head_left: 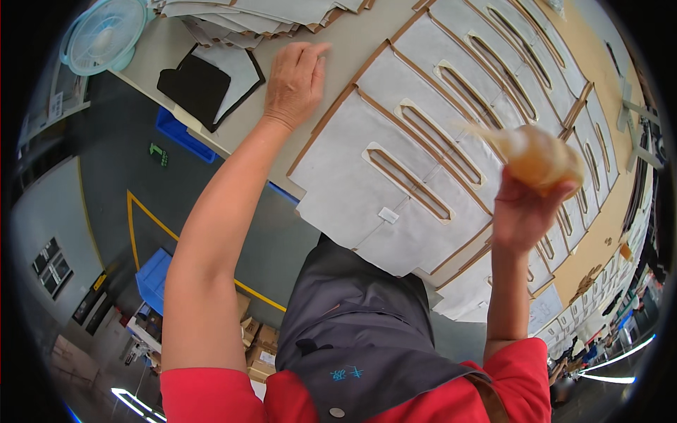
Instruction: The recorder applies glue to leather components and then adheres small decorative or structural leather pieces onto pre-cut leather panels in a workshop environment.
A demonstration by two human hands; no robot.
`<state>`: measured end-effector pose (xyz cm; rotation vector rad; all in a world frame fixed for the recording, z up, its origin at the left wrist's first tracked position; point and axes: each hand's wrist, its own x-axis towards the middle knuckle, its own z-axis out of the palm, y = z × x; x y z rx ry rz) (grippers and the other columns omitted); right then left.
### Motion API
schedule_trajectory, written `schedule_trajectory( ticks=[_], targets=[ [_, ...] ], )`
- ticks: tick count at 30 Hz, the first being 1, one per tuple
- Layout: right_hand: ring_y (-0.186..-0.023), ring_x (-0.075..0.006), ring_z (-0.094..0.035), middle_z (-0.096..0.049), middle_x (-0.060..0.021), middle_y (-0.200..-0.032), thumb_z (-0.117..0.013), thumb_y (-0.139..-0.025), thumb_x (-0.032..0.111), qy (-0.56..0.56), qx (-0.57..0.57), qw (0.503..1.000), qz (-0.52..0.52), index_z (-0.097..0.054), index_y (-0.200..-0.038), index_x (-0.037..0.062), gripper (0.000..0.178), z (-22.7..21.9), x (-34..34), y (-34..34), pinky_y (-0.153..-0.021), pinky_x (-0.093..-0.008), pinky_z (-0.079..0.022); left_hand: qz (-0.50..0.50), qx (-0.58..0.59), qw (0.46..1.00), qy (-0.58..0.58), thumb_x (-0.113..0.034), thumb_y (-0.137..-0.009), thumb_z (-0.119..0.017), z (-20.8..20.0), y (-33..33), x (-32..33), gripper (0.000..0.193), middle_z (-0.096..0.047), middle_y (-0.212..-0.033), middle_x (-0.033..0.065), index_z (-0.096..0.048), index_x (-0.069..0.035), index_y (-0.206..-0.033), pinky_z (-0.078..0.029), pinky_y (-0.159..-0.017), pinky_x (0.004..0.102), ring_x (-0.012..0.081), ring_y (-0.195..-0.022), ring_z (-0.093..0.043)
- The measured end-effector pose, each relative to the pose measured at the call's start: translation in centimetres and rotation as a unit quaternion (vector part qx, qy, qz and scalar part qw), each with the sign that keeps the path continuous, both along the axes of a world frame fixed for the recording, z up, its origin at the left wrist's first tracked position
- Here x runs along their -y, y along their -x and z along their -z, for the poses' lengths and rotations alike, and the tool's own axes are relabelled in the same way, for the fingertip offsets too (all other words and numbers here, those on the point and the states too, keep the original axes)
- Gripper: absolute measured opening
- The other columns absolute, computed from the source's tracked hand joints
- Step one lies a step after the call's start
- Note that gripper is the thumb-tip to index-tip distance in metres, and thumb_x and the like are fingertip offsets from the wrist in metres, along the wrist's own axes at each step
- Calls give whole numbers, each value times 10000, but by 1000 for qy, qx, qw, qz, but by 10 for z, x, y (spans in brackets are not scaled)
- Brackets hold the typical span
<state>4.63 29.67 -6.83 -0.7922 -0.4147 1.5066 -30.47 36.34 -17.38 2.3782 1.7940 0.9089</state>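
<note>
My right hand (525, 215) grips a squeeze bottle (546, 163) with amber contents, its pale nozzle pointing left. The bottle is blurred by motion, above overlapping white panels (338, 162) with brown edges. Each visible panel has a long slot framed in cream, and a small white label (388, 215) sits on the nearest one. My left hand (296, 81) hovers over the bare strip of table (345, 53) left of the panels, fingers loosely bent and nothing visible in them. Close beside it lies a black and white cut piece (201, 84).
A stack of white pieces with brown edges (247, 17) stands at the table's far side. At the far left is a light blue fan (106, 35). Blue bins (185, 134) sit below the table edge, and cardboard boxes (262, 349) stand lower left. Yellow lines (151, 215) mark the floor.
</note>
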Motion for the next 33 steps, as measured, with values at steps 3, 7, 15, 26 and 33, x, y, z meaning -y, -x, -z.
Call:
schedule_trajectory(
  ticks=[3,7,15,26,33],
  targets=[
    [-1303,-366,-473,-472,-257,-1389,-645,-865,560,-82,291,952,-45,-308,-1402,75,799,28,24,24,-1063,-479,-417,0,7,1000,7,-60,-879,-575,-1,-3,-1,261,-554,-997,88,-617,-93,-1134,-444,-856,390,286,-951,-536],
    [-1309,-397,-457,-477,-301,-1363,-773,-799,442,-134,326,930,-108,-274,-1290,86,785,44,28,37,-1086,-503,-370,-3,12,1000,5,-60,-894,-565,-1,-2,0,265,-555,-997,95,-622,-94,-1151,-441,-851,388,283,-945,-534],
    [-1277,-401,-490,-506,-298,-1318,-844,-744,305,-214,384,883,-166,-276,-1291,78,821,60,31,36,-1038,-496,-425,-6,6,1000,2,-85,-900,-574,1,0,0,253,-560,-1004,97,-625,-95,-1148,-444,-863,390,287,-960,-536],
    [-1261,-408,-502,-505,-316,-1309,-834,-760,260,-210,382,888,-147,-285,-1273,76,773,61,33,37,-1035,-506,-422,-5,9,1000,-6,-90,-900,-578,1,-1,0,243,-559,-994,92,-629,-100,-1137,-449,-856,386,281,-950,-542],
    [-1262,-416,-498,-508,-317,-1303,-807,-787,247,-192,356,900,-160,-287,-1273,59,736,63,41,46,-1041,-508,-414,-6,1,1000,-1,-92,-903,-576,2,1,-1,239,-557,-988,93,-629,-103,-1136,-450,-850,380,277,-940,-541]
  ],
)
